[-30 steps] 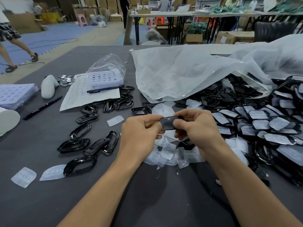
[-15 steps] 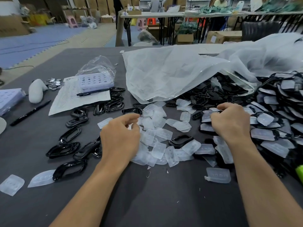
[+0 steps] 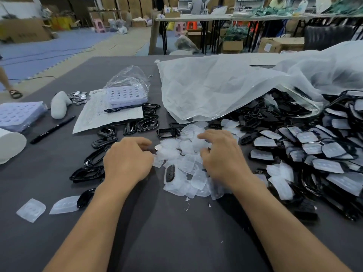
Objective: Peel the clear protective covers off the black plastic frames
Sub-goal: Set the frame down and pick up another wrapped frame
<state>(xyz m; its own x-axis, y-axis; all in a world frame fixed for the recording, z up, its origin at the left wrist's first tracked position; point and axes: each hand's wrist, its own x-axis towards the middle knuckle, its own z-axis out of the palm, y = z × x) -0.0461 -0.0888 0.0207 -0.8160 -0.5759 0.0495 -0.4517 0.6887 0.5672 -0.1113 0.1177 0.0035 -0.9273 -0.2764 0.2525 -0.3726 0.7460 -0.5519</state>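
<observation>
As we worked at the grey table, our left hand curled at the edge of the heap of loose clear covers, whether pinching one we could not tell; our right hand lay slack-fingered on the heap, gripping nothing; covered black frames were piled to the right, bare frames to the left.

Left hand and right hand hover palm-down, fingers curled.

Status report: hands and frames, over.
Left hand curled at edge of peeled covers, grip unclear. Right hand loose over them. Covered frames heaped right, nothing blocking.
</observation>
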